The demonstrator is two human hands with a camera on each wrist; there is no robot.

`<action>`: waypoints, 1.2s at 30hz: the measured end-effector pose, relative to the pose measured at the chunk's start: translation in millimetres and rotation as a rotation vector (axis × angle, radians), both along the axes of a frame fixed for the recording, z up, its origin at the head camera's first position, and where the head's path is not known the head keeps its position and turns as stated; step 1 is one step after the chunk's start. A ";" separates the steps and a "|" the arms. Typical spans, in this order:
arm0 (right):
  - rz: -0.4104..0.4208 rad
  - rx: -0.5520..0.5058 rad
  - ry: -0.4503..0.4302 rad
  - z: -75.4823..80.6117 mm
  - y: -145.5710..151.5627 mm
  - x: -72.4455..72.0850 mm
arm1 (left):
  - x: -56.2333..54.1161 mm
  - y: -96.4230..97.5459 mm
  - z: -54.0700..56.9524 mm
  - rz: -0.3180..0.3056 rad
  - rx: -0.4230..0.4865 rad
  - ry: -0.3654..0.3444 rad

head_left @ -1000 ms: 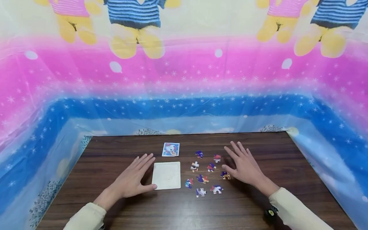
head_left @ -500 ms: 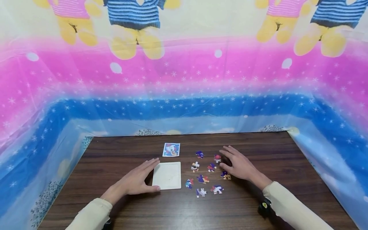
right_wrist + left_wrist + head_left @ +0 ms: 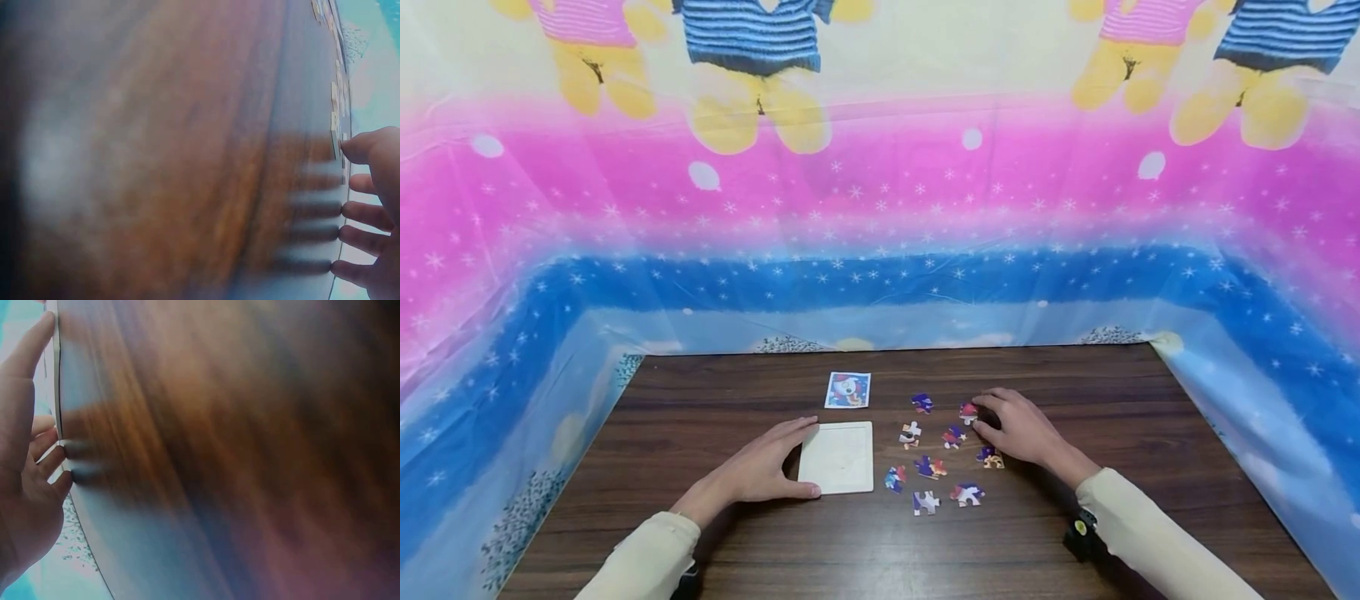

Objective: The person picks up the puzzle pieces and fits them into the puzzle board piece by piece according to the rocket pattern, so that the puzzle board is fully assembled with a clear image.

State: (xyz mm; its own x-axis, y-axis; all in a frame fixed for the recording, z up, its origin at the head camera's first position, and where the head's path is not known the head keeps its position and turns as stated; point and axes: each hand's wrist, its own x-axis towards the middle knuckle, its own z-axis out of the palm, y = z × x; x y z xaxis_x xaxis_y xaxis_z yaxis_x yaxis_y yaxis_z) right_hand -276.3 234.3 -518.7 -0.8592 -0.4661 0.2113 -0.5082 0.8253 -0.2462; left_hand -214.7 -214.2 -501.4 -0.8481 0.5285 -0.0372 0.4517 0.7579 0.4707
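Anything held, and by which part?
Left hand seems to hold the white tray by its left corners; right hand is at a red-topped puzzle piece, grip unclear.

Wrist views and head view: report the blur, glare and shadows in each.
Head view: mostly sharp, pale glare on the near part of the table; left wrist view: wood smeared out of focus, dark streaks beside the left hand, shadow or reflection; right wrist view: similarly blurred, similar streaks beside the right hand.

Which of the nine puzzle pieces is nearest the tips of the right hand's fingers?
The red-and-white piece, right of the farthest, purple piece and at the very tips of the right hand. All others lie farther off.
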 end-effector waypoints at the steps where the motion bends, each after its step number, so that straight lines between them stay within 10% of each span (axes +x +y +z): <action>1: 0.003 0.005 0.011 -0.1 -0.4 -1.0 | -0.2 0.2 0.2 -0.003 0.001 0.004; 36: 0.074 -0.085 0.013 21.2 -17.8 -16.2 | -1.3 0.1 -0.2 -0.001 0.069 -0.015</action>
